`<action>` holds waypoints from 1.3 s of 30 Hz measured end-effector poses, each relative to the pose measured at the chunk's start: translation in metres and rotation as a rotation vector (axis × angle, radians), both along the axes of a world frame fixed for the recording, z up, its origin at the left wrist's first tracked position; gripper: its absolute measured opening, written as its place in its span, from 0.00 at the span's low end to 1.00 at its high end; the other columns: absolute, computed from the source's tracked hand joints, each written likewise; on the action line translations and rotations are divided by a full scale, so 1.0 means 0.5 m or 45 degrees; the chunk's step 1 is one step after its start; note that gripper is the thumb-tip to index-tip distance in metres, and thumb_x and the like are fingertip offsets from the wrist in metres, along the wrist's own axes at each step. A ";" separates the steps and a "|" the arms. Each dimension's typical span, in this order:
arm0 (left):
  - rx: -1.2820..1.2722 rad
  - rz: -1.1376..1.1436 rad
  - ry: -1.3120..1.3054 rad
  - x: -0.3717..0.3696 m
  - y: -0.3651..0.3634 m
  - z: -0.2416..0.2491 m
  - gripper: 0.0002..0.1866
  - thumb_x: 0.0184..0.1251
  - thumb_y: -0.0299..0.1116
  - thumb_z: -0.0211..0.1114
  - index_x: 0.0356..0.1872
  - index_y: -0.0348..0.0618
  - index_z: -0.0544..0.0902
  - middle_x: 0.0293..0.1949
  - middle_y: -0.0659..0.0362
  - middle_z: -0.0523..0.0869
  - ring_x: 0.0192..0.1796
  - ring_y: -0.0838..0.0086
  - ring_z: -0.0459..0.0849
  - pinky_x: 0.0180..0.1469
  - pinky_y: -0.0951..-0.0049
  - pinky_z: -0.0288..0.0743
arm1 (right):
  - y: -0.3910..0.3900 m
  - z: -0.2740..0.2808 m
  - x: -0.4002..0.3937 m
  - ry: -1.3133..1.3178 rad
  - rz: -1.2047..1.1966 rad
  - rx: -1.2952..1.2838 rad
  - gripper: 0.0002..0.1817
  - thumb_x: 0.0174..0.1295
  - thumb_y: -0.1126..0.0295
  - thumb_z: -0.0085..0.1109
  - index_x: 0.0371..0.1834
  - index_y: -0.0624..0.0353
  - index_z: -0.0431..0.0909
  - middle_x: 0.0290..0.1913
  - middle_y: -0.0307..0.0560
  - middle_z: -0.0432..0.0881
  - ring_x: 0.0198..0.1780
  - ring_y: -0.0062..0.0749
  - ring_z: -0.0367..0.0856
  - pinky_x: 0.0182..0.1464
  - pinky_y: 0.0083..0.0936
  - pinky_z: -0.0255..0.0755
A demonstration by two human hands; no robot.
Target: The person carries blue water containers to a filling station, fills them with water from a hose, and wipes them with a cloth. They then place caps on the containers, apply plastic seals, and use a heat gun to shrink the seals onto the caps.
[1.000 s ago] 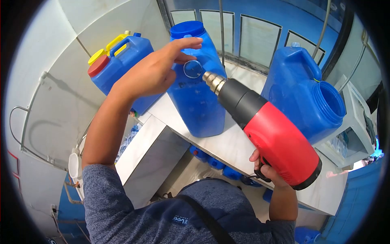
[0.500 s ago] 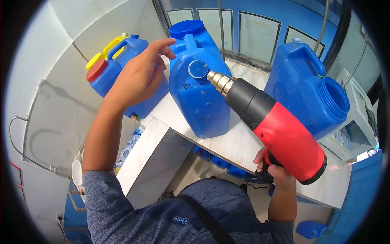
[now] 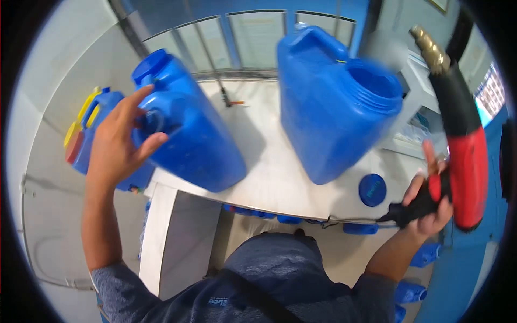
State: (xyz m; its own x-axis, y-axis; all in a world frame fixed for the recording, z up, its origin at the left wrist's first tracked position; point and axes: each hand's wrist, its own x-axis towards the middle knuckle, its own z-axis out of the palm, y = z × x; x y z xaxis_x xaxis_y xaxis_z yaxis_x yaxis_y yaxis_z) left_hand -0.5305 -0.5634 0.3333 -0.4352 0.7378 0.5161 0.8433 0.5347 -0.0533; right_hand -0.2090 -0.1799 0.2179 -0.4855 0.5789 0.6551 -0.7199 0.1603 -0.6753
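Observation:
My right hand [image 3: 429,215] is wrapped round the black handle of a red and black heat gun [image 3: 467,177]. Its metal nozzle points up, away from the jugs at the right. My left hand [image 3: 116,140] has thumb and fingers spread beside the small cap [image 3: 155,121] of a blue jug [image 3: 202,148], which stands on the white counter. Right of that jug, a second blue container [image 3: 318,116] stands with its wide threaded mouth uncovered. A round blue lid [image 3: 372,189] lies flat near the counter's front edge.
Behind the jug is another with a blue screw lid [image 3: 151,65]. Farther left sit jugs with a red cap [image 3: 74,148] and yellow parts. A small orange-tipped item [image 3: 236,103] lies at the back of the white counter [image 3: 258,185]. Several blue jugs rest on the floor below.
The heat gun has swung away from the jug's cap to the far right, nozzle now upward. My view has turned right, bringing the round lid into sight. My left hand's fingers have spread by the cap.

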 end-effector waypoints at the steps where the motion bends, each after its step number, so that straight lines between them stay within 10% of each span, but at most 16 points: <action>1: -0.040 0.106 0.142 0.007 0.020 -0.001 0.37 0.58 0.59 0.71 0.61 0.41 0.77 0.43 0.48 0.85 0.42 0.57 0.86 0.45 0.61 0.80 | 0.039 0.028 0.006 0.031 -0.070 -0.003 0.35 0.64 0.54 0.60 0.66 0.70 0.66 0.60 0.69 0.75 0.32 0.35 0.83 0.28 0.21 0.77; 9: -0.390 0.724 0.250 0.035 0.083 -0.018 0.21 0.67 0.51 0.67 0.42 0.41 0.78 0.27 0.48 0.84 0.32 0.49 0.84 0.35 0.55 0.75 | 0.409 0.194 -0.013 -1.003 -0.835 0.176 0.26 0.62 0.56 0.65 0.57 0.61 0.77 0.38 0.45 0.85 0.30 0.23 0.80 0.29 0.22 0.75; 12: -0.329 0.196 0.629 0.052 0.090 -0.009 0.22 0.67 0.52 0.66 0.45 0.42 0.77 0.25 0.48 0.83 0.32 0.49 0.84 0.34 0.55 0.76 | 0.513 0.233 -0.047 -1.493 -1.016 0.582 0.26 0.54 0.57 0.70 0.53 0.60 0.81 0.37 0.49 0.86 0.33 0.32 0.84 0.34 0.29 0.78; 16: -0.336 0.199 0.626 0.080 0.099 0.015 0.21 0.65 0.44 0.69 0.51 0.42 0.76 0.33 0.49 0.85 0.39 0.52 0.85 0.36 0.56 0.77 | 0.619 0.227 -0.106 -1.789 -1.182 1.137 0.24 0.49 0.59 0.73 0.48 0.62 0.84 0.39 0.56 0.88 0.40 0.46 0.87 0.45 0.37 0.80; 19: -0.472 1.066 -0.050 0.055 0.104 -0.016 0.25 0.59 0.31 0.71 0.58 0.43 0.76 0.45 0.52 0.84 0.49 0.55 0.83 0.45 0.59 0.78 | 0.644 0.235 -0.142 -2.064 -1.212 1.286 0.25 0.48 0.62 0.72 0.51 0.60 0.85 0.48 0.62 0.86 0.51 0.55 0.85 0.57 0.41 0.77; 23: -0.216 0.365 0.424 0.084 0.112 -0.011 0.22 0.69 0.49 0.64 0.51 0.42 0.76 0.32 0.47 0.83 0.40 0.51 0.84 0.43 0.54 0.77 | 0.611 0.227 -0.164 -1.263 -1.399 1.415 0.26 0.55 0.70 0.62 0.60 0.57 0.78 0.59 0.58 0.80 0.57 0.53 0.81 0.60 0.38 0.74; 27: -0.360 0.980 -0.095 0.077 0.129 0.010 0.22 0.63 0.39 0.69 0.55 0.42 0.75 0.45 0.49 0.82 0.49 0.53 0.82 0.49 0.57 0.77 | 0.427 0.192 -0.236 -0.638 -0.828 1.271 0.22 0.60 0.72 0.56 0.59 0.57 0.77 0.55 0.51 0.80 0.54 0.46 0.80 0.57 0.33 0.73; 29: -0.377 0.527 0.352 0.051 0.095 -0.020 0.26 0.65 0.50 0.68 0.56 0.43 0.75 0.40 0.49 0.85 0.45 0.52 0.85 0.47 0.57 0.78 | 0.393 0.134 -0.268 -0.636 -0.656 1.313 0.21 0.61 0.71 0.56 0.59 0.57 0.77 0.54 0.51 0.81 0.54 0.46 0.80 0.57 0.33 0.73; 33: -0.336 1.049 -0.087 0.122 0.162 0.026 0.27 0.62 0.44 0.71 0.59 0.46 0.75 0.50 0.51 0.83 0.55 0.56 0.83 0.52 0.59 0.78 | 0.442 -0.056 -0.391 -0.876 -0.267 1.076 0.17 0.63 0.69 0.61 0.55 0.59 0.80 0.49 0.52 0.83 0.51 0.43 0.81 0.58 0.33 0.73; 39: -0.349 0.698 0.181 0.116 0.133 0.000 0.28 0.68 0.57 0.64 0.60 0.47 0.76 0.47 0.48 0.86 0.51 0.55 0.86 0.53 0.60 0.78 | 0.432 -0.245 -0.484 -0.876 -0.100 0.838 0.16 0.64 0.69 0.62 0.53 0.62 0.81 0.47 0.51 0.84 0.49 0.39 0.82 0.57 0.30 0.74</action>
